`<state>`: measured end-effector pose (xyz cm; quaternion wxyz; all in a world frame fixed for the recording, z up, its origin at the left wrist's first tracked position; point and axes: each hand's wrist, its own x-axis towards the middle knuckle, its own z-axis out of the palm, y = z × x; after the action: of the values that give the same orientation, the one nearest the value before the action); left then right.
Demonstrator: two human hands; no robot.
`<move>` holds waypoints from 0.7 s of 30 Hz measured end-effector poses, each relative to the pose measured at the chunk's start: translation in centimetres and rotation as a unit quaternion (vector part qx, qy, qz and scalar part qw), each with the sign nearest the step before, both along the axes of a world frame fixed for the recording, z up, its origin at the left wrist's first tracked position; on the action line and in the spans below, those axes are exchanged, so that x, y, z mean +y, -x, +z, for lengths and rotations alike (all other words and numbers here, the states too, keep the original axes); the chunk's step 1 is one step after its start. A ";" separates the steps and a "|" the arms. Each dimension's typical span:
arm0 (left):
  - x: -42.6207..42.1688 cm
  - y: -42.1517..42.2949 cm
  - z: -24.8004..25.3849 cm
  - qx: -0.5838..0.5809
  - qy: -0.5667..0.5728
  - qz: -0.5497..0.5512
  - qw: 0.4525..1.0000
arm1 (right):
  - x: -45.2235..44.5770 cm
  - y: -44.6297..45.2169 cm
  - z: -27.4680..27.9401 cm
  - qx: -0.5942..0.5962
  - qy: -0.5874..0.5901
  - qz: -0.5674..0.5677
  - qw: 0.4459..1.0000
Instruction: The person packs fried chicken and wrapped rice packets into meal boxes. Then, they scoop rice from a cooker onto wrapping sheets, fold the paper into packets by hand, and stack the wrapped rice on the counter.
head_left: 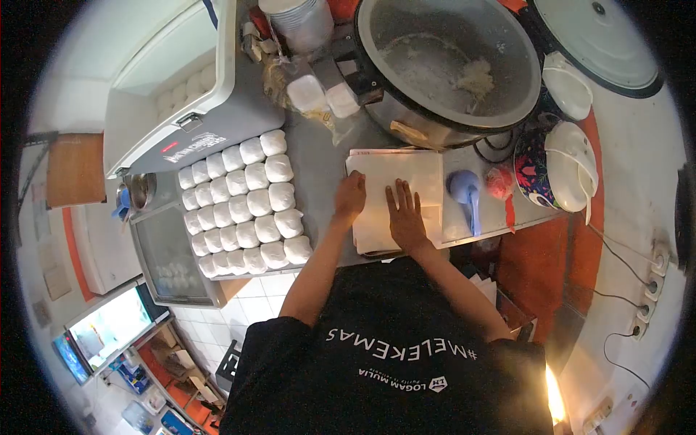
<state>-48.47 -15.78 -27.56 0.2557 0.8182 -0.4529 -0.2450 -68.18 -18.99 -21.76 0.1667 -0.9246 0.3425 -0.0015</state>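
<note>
White paper (pixel 397 168) lies on the near side of the pot (pixel 413 61), whose far rim is cut off. The left hand (pixel 351 197) curls at the paper's left edge, grip hard to tell. The right hand (pixel 407 217) lies flat on it, fingers apart.

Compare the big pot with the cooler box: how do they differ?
The big pot is round; the cooler box is boxy. The pot looks like silvery metal, while the cooler box is grey and white. The pot holds a pale clump; the cooler box holds white bundles. Both are open.
</note>
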 end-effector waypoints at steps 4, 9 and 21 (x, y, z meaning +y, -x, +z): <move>2.3 0.6 1.7 -0.068 -0.106 0.062 0.990 | -0.4 0.2 1.6 0.062 0.015 -0.002 0.998; 5.2 0.9 3.0 0.069 -0.112 0.013 0.991 | -1.4 1.2 0.7 0.038 -0.032 0.021 0.999; -3.9 -3.0 -0.3 0.067 0.058 -0.148 0.985 | -1.8 1.2 1.5 0.054 -0.051 0.031 0.997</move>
<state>-45.47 -19.68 -27.87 0.2935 0.7077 -0.5644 -0.3073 -69.36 -20.77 -20.25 0.1950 -0.9237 0.3220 0.0707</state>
